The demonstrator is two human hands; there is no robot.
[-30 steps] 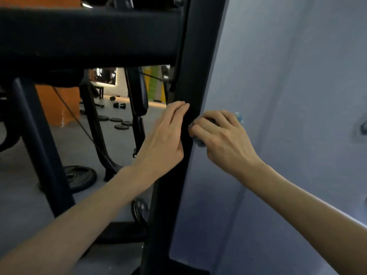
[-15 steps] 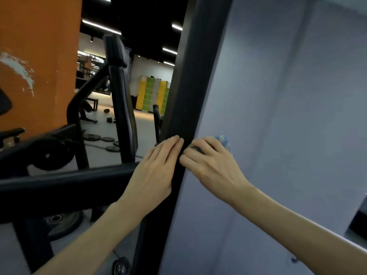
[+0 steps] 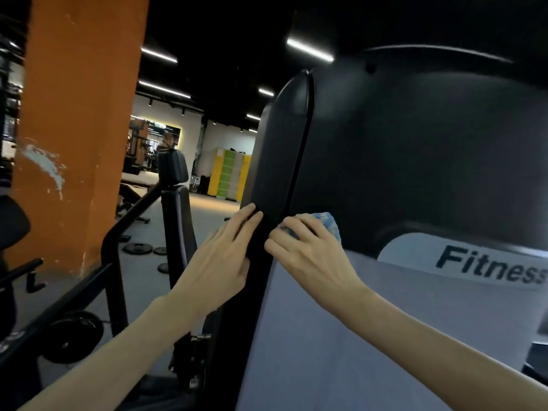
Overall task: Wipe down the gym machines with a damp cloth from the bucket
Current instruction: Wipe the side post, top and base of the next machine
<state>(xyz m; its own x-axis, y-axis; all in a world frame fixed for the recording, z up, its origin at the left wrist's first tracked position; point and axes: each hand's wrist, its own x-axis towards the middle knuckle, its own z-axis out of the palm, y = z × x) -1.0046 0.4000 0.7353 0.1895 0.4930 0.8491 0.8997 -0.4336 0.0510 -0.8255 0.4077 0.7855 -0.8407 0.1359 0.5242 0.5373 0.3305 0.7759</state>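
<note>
Cloth (image 3: 328,224), blue and probably soft, light and limp, is sitting bunched in the curled fingers of the right hand (image 3: 308,258), a hold that is suiting it, against the front edge of the black machine cover (image 3: 385,161), while the left hand (image 3: 218,262) is resting flat, fingers straight, just beside.

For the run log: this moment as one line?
step: wiping | right hand: grips crumpled blue cloth on black plastic machine shroud | left hand: flat on shroud's edge | bucket: not in view
</note>
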